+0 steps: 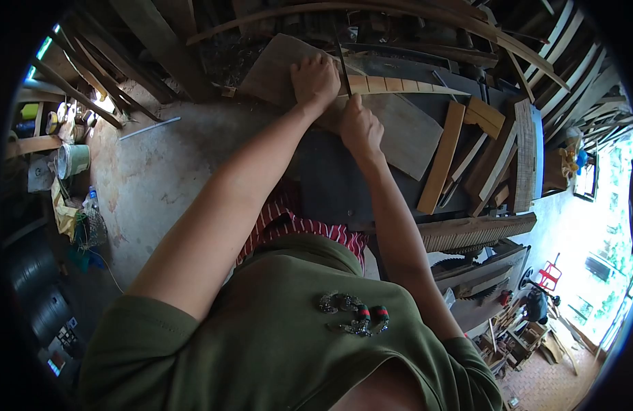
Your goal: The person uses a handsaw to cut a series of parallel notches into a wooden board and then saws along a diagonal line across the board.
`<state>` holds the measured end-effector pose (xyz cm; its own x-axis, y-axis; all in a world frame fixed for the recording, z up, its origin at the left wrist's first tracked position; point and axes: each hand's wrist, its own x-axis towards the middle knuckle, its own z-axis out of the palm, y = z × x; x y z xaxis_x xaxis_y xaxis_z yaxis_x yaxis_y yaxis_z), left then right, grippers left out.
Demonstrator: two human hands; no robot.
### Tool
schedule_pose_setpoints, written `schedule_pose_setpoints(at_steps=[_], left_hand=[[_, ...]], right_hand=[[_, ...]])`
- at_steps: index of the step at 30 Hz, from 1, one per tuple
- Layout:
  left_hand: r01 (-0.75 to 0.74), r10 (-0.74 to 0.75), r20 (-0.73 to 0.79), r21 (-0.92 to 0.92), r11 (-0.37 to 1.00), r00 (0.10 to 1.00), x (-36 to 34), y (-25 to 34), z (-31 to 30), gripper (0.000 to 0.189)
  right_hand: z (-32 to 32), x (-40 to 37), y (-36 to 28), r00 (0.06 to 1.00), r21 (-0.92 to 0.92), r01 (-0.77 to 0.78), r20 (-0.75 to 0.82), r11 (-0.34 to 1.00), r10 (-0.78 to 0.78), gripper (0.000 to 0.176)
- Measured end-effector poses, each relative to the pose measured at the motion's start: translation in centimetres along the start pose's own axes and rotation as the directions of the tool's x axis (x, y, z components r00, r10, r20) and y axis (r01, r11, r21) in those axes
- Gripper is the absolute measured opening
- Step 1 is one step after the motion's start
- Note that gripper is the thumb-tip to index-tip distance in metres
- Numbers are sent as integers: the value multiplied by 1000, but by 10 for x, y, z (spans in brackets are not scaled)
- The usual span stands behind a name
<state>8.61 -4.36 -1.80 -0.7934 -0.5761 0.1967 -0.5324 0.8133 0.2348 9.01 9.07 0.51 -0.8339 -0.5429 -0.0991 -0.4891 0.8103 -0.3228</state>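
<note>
A narrow, curved strip of pale wood (405,85) with several dark cross lines lies over a flat board (409,133) on the dark worktop. My left hand (314,83) presses down at the strip's left side, its fingers bent over the wood; part of what lies beneath is hidden. In my right hand (362,128) is the end of a thin, dark saw-like tool (341,58), with the fingers wrapped round it. The tool crosses the strip close to its left part and points away from me.
Wood offcuts (441,157) lie right of the board. Long curved timbers (467,26) span the far side. A ridged beam (477,231) and toothed round blades (477,291) are at the lower right. A bucket (73,161) stands on the left.
</note>
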Motion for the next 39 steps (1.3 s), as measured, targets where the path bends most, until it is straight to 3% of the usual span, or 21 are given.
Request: schedule_pose_setpoints(at_steps=[6,9,12,14,18,20,23,27,30,35,37,39], left_hand=[[25,-25,17,-15,1000,1000,-1,2,-2,27],[33,-32,52,-21,999,998,-1,1,-3,27],[10,-9,32,-28,1000,999,-1,1,0,29],[0,0,9,-18,1000,1000,-1,0,1,30],[3,-3,17,-9,1000,1000,-1,1,-2,29],[9,-9,11,-14,1000,1000,-1,2,-1,28],[12,-12,16,-7,1000,1000,-2,1,0,27],[-5,5,5,-7,1000,1000,0,0,-1,27],[2,-2,26,-6,1000,1000,0,3,-1,28],[11,-11,29,9,1000,1000,1,-1,6,29],[7,-7,33,8,1000,999,-2,-2,4,29],[-9,9,23,3,1000,1000,0,1,2,29]], right_hand=[[-7,-47,9,1000,12,6,-16,1000,-6,12],[-7,-64,10,995,-47,-46,82,998,50,12],[-3,-30,10,1000,-53,-18,-10,998,17,11],[9,-3,9,988,-12,91,-123,996,-92,12],[6,-23,10,984,-8,90,-150,996,-90,13],[-4,-56,15,1000,-41,-14,-24,999,13,14],[-7,-59,12,999,-33,-19,49,999,21,14],[5,-3,6,994,7,66,-88,998,-65,15],[3,-2,4,996,-10,46,-75,999,-47,14],[-7,-65,15,993,6,-73,92,997,72,12],[-1,-54,16,999,7,-38,37,999,38,11],[6,-23,12,992,-10,49,-117,999,-50,11]])
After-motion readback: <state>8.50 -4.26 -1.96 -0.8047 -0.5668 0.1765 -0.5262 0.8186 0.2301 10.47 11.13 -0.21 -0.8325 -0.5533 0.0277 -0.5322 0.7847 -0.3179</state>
